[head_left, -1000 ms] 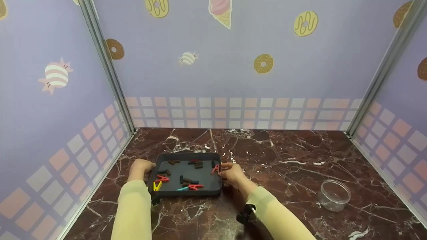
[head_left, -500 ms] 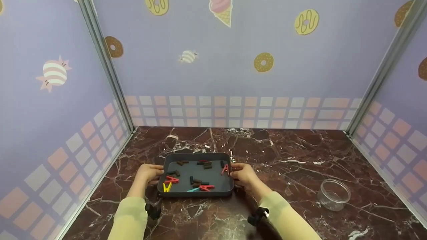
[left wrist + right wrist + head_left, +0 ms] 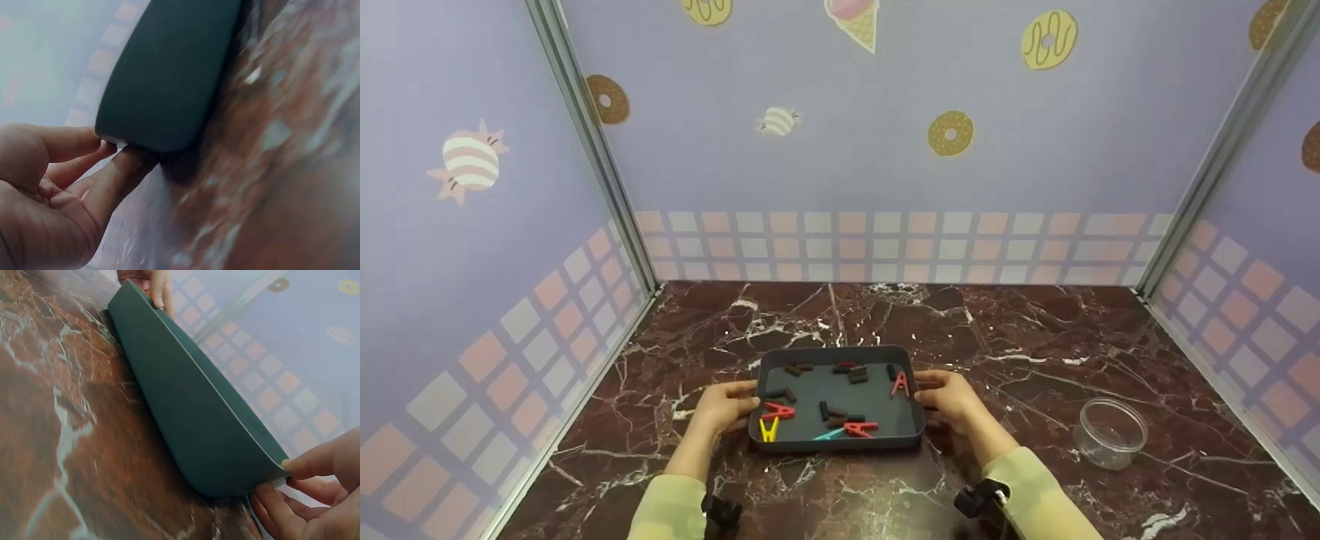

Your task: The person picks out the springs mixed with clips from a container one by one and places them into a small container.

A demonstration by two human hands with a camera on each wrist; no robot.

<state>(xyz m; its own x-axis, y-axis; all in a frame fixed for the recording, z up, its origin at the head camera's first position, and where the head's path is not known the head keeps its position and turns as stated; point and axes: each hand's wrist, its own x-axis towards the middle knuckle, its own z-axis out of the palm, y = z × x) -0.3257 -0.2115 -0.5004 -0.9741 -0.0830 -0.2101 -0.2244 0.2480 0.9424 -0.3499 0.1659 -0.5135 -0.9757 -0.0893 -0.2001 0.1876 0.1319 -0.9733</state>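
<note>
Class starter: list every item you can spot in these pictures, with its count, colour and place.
Rectangular tray: 1, dark grey, between the hands.
Spring clips: 3, red, tray's left, front and right.
Spring clip: 1, yellow, tray's near-left corner.
Clip-like piece: 1, teal, tray's front.
Small cylinders: several, brown and black, scattered in tray; exact count unclear.
Round plastic tub: 1, clear, table's right.
Marble-patterned tabletop: 1, dark red-brown, underneath.
Sweets-printed panels: 3, lavender, left, back, right.
Corner posts: 2, grey, back corners.
Wrist devices: 2, black, one per wrist.
Sleeves: 2, pale yellow, forearms.
Left hand: 1, bare, holding tray's left side.
Right hand: 1, bare, holding tray's right side.
</note>
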